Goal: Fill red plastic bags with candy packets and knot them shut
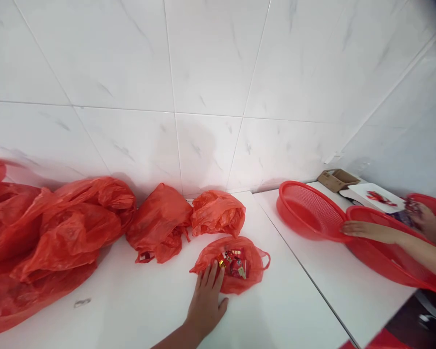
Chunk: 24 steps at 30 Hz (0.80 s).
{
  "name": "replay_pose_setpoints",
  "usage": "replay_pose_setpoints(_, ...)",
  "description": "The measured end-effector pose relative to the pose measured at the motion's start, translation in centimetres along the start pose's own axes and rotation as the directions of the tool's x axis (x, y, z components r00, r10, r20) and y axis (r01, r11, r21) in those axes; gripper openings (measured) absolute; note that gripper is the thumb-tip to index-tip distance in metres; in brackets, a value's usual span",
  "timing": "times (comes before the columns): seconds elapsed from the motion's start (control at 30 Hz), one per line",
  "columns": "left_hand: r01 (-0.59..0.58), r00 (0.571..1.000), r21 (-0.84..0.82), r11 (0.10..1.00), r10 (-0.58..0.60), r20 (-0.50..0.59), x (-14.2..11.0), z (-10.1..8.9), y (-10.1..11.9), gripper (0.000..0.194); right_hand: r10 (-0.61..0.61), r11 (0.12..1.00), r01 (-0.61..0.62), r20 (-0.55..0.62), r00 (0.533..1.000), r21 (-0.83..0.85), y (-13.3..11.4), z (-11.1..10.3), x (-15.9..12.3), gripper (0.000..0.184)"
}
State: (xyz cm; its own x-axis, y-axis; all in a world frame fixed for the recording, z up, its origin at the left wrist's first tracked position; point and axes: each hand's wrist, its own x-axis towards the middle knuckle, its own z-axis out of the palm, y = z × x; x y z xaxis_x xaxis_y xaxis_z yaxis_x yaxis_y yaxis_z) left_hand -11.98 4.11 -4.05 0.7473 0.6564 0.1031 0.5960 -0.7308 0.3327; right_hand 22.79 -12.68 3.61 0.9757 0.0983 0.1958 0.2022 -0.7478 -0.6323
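My left hand (207, 303) reaches in from the bottom edge, palm down, fingers stretched flat and apart. Its fingertips rest on the near rim of a small open red plastic bag (252, 264) lying on the white table (148, 310). Inside the bag I see several small red and gold wrapped items (234, 264). Nothing is gripped in the hand. My right hand is out of the picture.
Two knotted red bags (160, 223) (218, 213) sit behind it against the tiled wall, and a big heap of red bags (51, 232) fills the left. On the adjoining table, another person's hands (366, 230) (425, 218) touch red mesh baskets (308, 208), near a cardboard box (337, 179).
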Motion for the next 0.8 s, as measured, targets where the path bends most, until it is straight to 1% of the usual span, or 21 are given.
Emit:
replay_pose_setpoints(0.07,-0.001,1.0,0.012,1.0,0.001,-0.022,0.1,0.3,-0.1,0.079,-0.014,0.999,0.015,0.017,1.0,-0.033,2.7,-0.5,-6.2,0.032)
replay_pose_setpoints(0.1,-0.001,1.0,0.019,1.0,0.001,-0.031,0.1,0.4,-0.1,0.078,-0.025,0.999,0.025,0.017,1.0,-0.044,3.7,-0.3,-8.7,0.034)
replay_pose_setpoints(0.13,-0.001,0.999,0.027,1.0,0.002,-0.04,0.1,0.5,-0.2,0.077,-0.032,0.998,0.032,0.017,0.999,-0.059,4.5,0.2,-10.6,0.038)
replay_pose_setpoints(0.2,-0.009,0.998,0.043,0.999,0.011,-0.065,0.1,0.8,-0.2,0.075,-0.038,0.995,0.038,0.003,0.999,-0.092,5.5,1.9,-13.0,0.047)
replay_pose_setpoints(0.3,-0.025,0.994,0.063,0.998,0.031,-0.104,0.1,1.1,-0.3,0.076,-0.018,0.984,0.012,-0.037,0.999,-0.177,6.5,4.8,-13.8,0.07)
replay_pose_setpoints(0.33,-0.03,0.993,0.067,0.997,0.037,-0.109,0.0,1.1,-0.3,0.077,-0.041,0.979,0.032,-0.043,0.998,-0.203,6.8,5.6,-13.8,0.075)
replay_pose_setpoints(0.4,-0.027,0.993,0.068,0.997,0.034,-0.109,0.0,1.1,-0.4,0.079,-0.106,0.965,0.091,-0.049,0.993,-0.245,7.2,6.4,-13.7,0.078)
replay_pose_setpoints(0.47,-0.02,0.995,0.063,0.998,0.026,-0.101,0.0,1.1,-0.4,0.08,-0.149,0.955,0.13,-0.051,0.988,-0.267,7.3,6.3,-13.8,0.078)
replay_pose_setpoints(0.5,-0.014,0.995,0.058,0.998,0.019,-0.098,0.0,1.1,-0.3,0.08,-0.147,0.953,0.127,-0.052,0.988,-0.276,7.1,6.1,-13.9,0.077)
replay_pose_setpoints(0.6,-0.005,0.997,0.036,0.999,0.008,-0.082,0.0,1.0,-0.3,0.082,-0.116,0.954,0.104,-0.027,0.993,-0.282,6.2,5.0,-14.1,0.073)
replay_pose_setpoints(0.67,0.001,0.999,0.016,1.0,0.0,-0.053,0.0,1.1,-0.3,0.082,-0.104,0.956,0.097,-0.011,0.994,-0.276,5.5,4.4,-14.2,0.072)
replay_pose_setpoints(0.8,0.028,0.999,-0.002,1.0,-0.028,0.015,-0.1,1.0,-0.1,0.082,-0.052,0.955,0.059,0.031,0.998,-0.29,4.5,3.8,-14.3,0.073)
